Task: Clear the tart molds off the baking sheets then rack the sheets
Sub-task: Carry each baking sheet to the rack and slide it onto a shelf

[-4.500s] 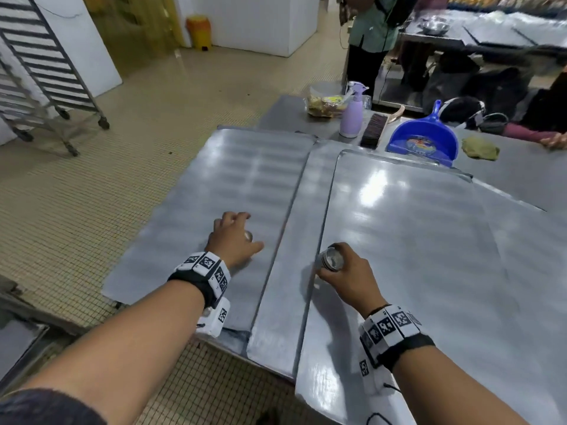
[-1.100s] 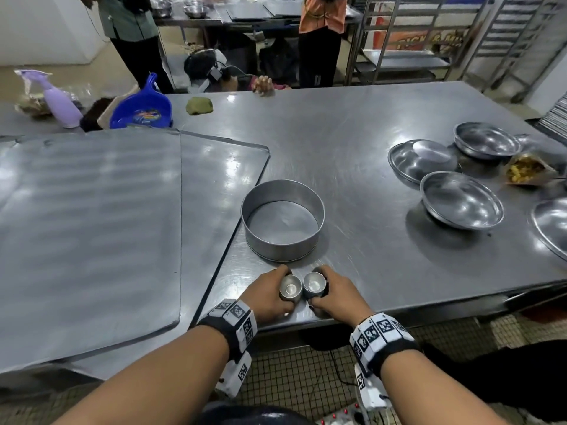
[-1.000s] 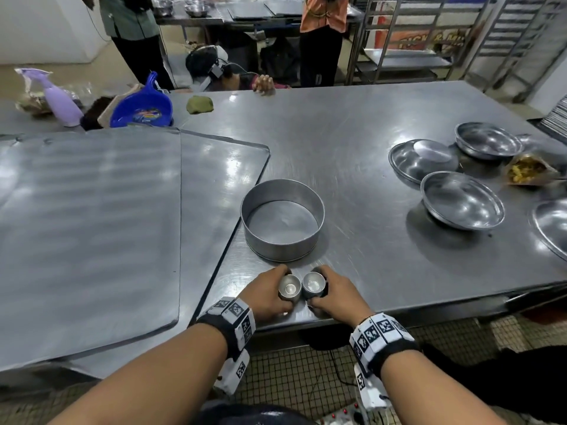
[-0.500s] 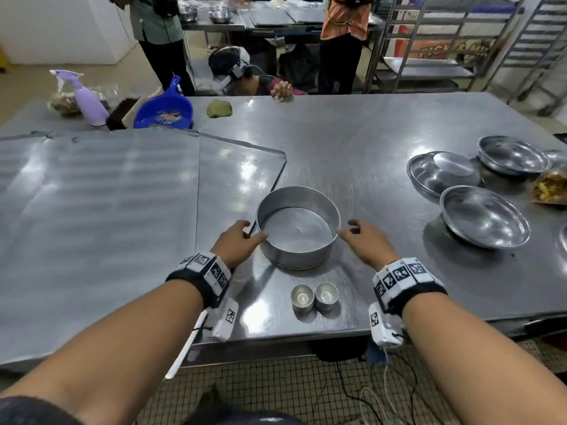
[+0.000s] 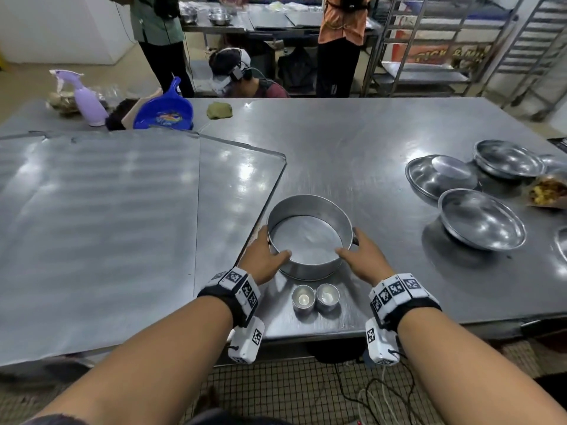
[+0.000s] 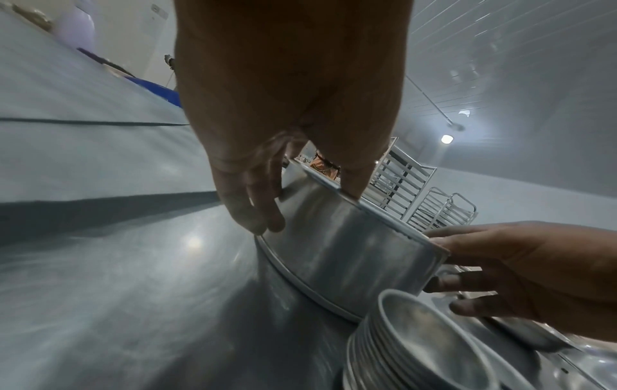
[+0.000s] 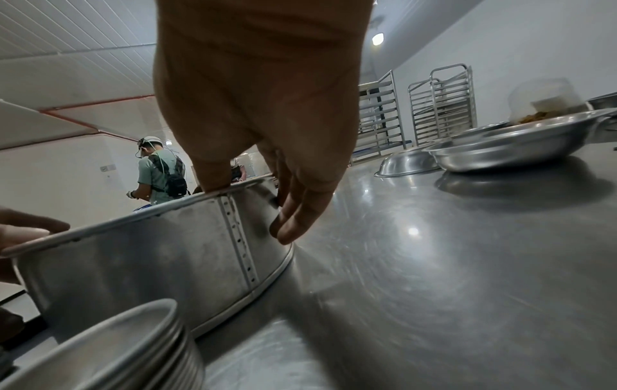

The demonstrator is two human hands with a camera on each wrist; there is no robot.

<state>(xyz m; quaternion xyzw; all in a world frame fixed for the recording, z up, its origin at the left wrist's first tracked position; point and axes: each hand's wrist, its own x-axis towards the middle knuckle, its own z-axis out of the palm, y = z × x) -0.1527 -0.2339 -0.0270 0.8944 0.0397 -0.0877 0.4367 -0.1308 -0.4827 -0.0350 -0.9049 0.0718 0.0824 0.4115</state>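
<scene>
Two short stacks of small metal tart molds [image 5: 303, 299] [image 5: 327, 296] stand side by side on the steel table [image 5: 352, 142], near its front edge. Just behind them is a round metal pan [image 5: 310, 237]. My left hand [image 5: 273, 245] grips the pan's left side and my right hand [image 5: 349, 245] grips its right side. Each thumb lies over the rim and the fingers lie against the outer wall. The left wrist view shows the pan [image 6: 350, 250] and a mold stack [image 6: 417, 343]. Two overlapping baking sheets [image 5: 92, 225] [image 5: 239, 185] lie bare at the left.
Steel bowls and plates [image 5: 481, 222] [image 5: 441, 176] [image 5: 506, 157] and a food bag [image 5: 549, 191] sit at the right. A blue dustpan [image 5: 165, 113] and a purple spray bottle [image 5: 87, 99] stand at the back left. People and tray racks [image 5: 429, 41] are beyond the table.
Both hands let go of the two mold stacks, leaving them on the table, then moved forward and took hold of the round pan on either side.
</scene>
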